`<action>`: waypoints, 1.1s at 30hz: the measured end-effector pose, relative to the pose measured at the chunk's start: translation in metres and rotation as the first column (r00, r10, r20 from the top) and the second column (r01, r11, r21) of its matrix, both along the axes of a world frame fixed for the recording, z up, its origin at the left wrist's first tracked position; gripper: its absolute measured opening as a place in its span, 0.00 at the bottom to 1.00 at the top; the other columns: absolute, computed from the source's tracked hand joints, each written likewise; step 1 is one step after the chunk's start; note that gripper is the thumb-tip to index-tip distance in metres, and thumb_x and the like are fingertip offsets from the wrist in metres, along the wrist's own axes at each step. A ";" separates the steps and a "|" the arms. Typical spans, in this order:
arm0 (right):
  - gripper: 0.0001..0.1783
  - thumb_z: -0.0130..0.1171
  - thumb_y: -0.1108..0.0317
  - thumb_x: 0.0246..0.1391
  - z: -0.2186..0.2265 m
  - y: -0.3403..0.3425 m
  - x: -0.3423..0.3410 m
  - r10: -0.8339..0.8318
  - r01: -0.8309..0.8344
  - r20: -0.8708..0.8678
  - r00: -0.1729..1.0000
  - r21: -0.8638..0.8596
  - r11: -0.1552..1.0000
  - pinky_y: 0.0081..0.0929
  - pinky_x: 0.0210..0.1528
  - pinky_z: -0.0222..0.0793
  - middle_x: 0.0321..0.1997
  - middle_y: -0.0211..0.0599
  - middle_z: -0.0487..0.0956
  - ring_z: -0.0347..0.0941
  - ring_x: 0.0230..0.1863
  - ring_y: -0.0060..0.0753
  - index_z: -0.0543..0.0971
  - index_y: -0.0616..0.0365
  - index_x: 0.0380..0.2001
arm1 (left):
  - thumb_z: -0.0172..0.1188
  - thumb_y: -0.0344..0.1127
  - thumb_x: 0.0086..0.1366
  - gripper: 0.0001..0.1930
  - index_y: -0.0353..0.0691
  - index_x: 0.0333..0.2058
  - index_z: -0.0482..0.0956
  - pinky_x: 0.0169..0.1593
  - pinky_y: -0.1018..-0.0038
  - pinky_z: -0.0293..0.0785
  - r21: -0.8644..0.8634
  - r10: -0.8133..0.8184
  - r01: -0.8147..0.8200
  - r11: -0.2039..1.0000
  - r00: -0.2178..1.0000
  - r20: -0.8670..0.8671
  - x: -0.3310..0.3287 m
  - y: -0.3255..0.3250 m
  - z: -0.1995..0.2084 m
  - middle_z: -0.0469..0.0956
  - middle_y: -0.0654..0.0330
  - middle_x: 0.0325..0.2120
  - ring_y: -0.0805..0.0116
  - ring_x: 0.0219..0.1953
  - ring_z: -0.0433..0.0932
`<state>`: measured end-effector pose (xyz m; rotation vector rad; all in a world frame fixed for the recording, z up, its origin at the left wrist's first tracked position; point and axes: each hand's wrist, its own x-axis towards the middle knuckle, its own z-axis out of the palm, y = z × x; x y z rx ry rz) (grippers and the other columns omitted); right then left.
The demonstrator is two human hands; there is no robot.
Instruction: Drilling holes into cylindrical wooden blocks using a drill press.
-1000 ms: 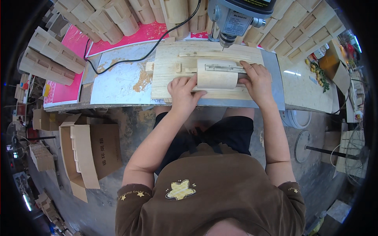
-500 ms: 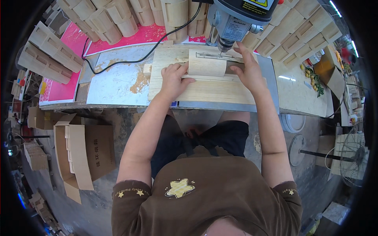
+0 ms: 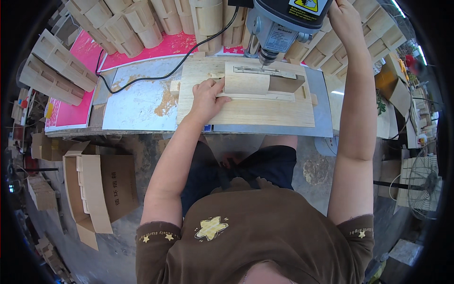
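A pale wooden tube (image 3: 246, 84), rounded like the ones stacked behind, lies sideways in a flat wooden jig (image 3: 213, 113) on the workbench. My left hand (image 3: 206, 99) grips the tube's left end, fingers bent and thumb along its near side. Out of the tube's right end sticks a brown-grey block (image 3: 286, 84). A slotted strip (image 3: 262, 71) runs along its top, under the drill press (image 3: 279, 33) and its bit. My right hand (image 3: 346, 21) is raised to the drill press's right side, closed round its feed handle; the fingers partly hide the handle.
Stacked wooden tubes (image 3: 127, 35) line the back on pink sheets (image 3: 146, 56), and more stand at the right. A black cable (image 3: 165, 75) crosses the left bench. An open cardboard box (image 3: 118, 184) sits on the floor at left; a fan (image 3: 423, 182) stands at right.
My right hand has left the tube's right end and gone up to the drill press's handle, uncovering the block. My left hand stays at the tube's left end.
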<state>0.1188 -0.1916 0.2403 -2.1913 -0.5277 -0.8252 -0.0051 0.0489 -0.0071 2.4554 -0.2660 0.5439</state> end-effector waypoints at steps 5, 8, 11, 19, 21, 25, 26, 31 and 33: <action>0.11 0.53 0.66 0.56 -0.010 -0.026 -0.047 -0.012 0.012 0.002 1.000 -0.174 0.985 0.21 0.35 0.65 0.27 0.37 0.76 0.70 0.31 0.26 0.76 0.64 0.34 | 0.68 0.39 0.46 0.30 0.47 0.51 0.73 0.44 0.66 0.55 0.020 -0.015 0.016 1.000 0.999 -0.042 0.000 0.002 0.002 0.70 0.61 0.28 0.62 0.37 0.70; 0.11 0.57 0.69 0.52 -0.035 -0.021 -0.088 -0.177 0.166 0.002 0.984 -0.365 0.916 0.25 0.36 0.70 0.30 0.41 0.78 0.76 0.32 0.34 0.78 0.60 0.39 | 0.68 0.40 0.45 0.30 0.47 0.51 0.73 0.44 0.66 0.55 0.043 0.009 -0.007 0.999 0.999 -0.044 -0.003 0.007 0.001 0.70 0.62 0.27 0.63 0.36 0.70; 0.09 0.54 0.68 0.54 -0.073 -0.011 -0.108 -0.036 0.036 0.037 0.999 -0.017 0.999 0.28 0.29 0.68 0.22 0.42 0.76 0.74 0.24 0.36 0.80 0.60 0.35 | 0.68 0.39 0.45 0.30 0.47 0.50 0.74 0.43 0.66 0.55 0.043 0.010 -0.008 0.999 0.999 -0.034 -0.002 0.006 0.000 0.70 0.63 0.26 0.63 0.35 0.70; 0.18 0.51 0.75 0.53 -0.161 -0.004 -0.086 -0.006 -0.006 0.127 0.992 0.090 0.996 0.27 0.30 0.67 0.26 0.41 0.77 0.73 0.25 0.34 0.76 0.57 0.48 | 0.69 0.38 0.44 0.31 0.49 0.51 0.73 0.43 0.66 0.56 0.040 -0.005 0.006 0.999 1.000 -0.022 0.001 0.002 0.000 0.70 0.63 0.26 0.63 0.35 0.70; 0.18 0.51 0.75 0.53 -0.167 -0.003 -0.079 0.035 -0.064 0.218 0.975 0.128 0.990 0.27 0.28 0.65 0.23 0.40 0.74 0.70 0.24 0.35 0.75 0.59 0.49 | 0.69 0.38 0.44 0.31 0.49 0.51 0.73 0.42 0.65 0.56 0.041 -0.008 0.009 0.999 1.000 -0.018 0.001 0.001 0.001 0.70 0.64 0.26 0.63 0.35 0.70; 0.16 0.53 0.75 0.52 -0.164 -0.009 -0.079 0.051 -0.073 0.234 0.971 0.089 0.993 0.27 0.27 0.63 0.22 0.38 0.72 0.68 0.23 0.34 0.76 0.61 0.45 | 0.69 0.38 0.44 0.30 0.49 0.50 0.74 0.42 0.65 0.56 0.036 -0.007 0.007 0.999 1.000 -0.005 0.001 0.000 -0.002 0.70 0.64 0.26 0.63 0.35 0.70; 0.12 0.53 0.75 0.52 -0.153 -0.012 -0.081 0.056 -0.077 0.299 0.953 0.058 0.995 0.26 0.27 0.62 0.21 0.38 0.72 0.68 0.22 0.33 0.77 0.62 0.41 | 0.69 0.39 0.44 0.29 0.49 0.49 0.74 0.42 0.65 0.56 0.032 -0.004 0.004 0.999 1.000 -0.007 0.001 0.002 -0.003 0.70 0.63 0.26 0.63 0.35 0.70; 0.14 0.49 0.63 0.58 -0.049 0.000 -0.061 0.011 -0.038 0.188 0.982 0.137 0.990 0.18 0.25 0.57 0.17 0.29 0.69 0.63 0.21 0.18 0.77 0.63 0.30 | 0.69 0.39 0.44 0.29 0.49 0.49 0.75 0.42 0.65 0.56 0.036 0.032 -0.033 0.999 0.999 0.010 -0.004 0.003 -0.003 0.70 0.62 0.27 0.62 0.35 0.70; 0.18 0.49 0.58 0.57 -0.010 -0.005 -0.021 -0.047 0.042 0.155 0.987 0.041 0.998 0.18 0.24 0.55 0.14 0.26 0.67 0.61 0.19 0.16 0.77 0.63 0.25 | 0.69 0.39 0.44 0.29 0.49 0.49 0.75 0.42 0.65 0.56 0.030 0.013 -0.014 0.999 0.999 0.040 0.005 -0.016 0.000 0.70 0.62 0.27 0.62 0.35 0.70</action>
